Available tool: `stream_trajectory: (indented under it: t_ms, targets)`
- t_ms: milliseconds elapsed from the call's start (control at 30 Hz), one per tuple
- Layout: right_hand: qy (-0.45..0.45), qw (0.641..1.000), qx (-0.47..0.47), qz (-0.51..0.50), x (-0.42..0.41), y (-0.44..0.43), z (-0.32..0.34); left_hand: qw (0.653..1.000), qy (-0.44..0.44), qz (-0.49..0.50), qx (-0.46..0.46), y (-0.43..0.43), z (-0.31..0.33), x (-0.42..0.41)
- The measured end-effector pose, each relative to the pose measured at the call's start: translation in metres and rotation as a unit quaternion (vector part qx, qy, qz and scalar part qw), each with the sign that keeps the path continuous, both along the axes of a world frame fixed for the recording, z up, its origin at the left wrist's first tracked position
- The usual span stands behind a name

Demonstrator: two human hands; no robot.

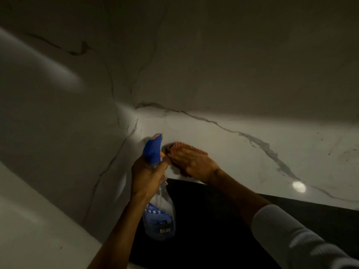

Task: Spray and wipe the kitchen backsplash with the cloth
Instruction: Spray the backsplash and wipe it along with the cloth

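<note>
My left hand (147, 175) grips the neck of a clear spray bottle (160, 218) with a blue trigger head (153, 150), held upright near the wall corner. Just to its right, my right hand (194, 164) lies flat with straight fingers on an orange cloth (179, 146), pressing it against the white marble backsplash (242, 152) low down by the counter. Most of the cloth is hidden under the hand. The scene is dim and slightly blurred.
A dark countertop (213, 220) runs below the backsplash. A white marble side wall (68, 133) meets the backsplash at a corner on the left. Grey veins cross the stone, and a bright light reflection (299, 186) shows at the right.
</note>
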State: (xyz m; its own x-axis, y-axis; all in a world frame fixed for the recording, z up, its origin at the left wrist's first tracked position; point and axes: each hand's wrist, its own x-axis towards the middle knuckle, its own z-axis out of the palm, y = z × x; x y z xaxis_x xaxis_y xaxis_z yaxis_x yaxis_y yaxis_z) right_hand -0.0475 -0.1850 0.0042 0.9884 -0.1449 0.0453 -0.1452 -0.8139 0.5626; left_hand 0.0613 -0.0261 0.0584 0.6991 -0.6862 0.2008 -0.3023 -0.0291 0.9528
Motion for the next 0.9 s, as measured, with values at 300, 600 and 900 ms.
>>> stream_trajectory:
  t_ms: [300, 600, 900]
  targets:
    - [-0.072, 0.997, 0.022, 0.004, 0.018, 0.003, 0.003, 0.999, 0.029, 0.014, -0.012, 0.017, -0.01, 0.006]
    - [-0.02, 0.993, 0.097, -0.06, 0.057, 0.017, -0.045, 0.999, -0.003, 0.034, 0.005, 0.016, -0.028, 0.015]
    - [0.114, 0.99, 0.078, -0.017, -0.021, -0.01, -0.043, 0.999, 0.027, -0.006, -0.02, 0.017, -0.02, 0.011]
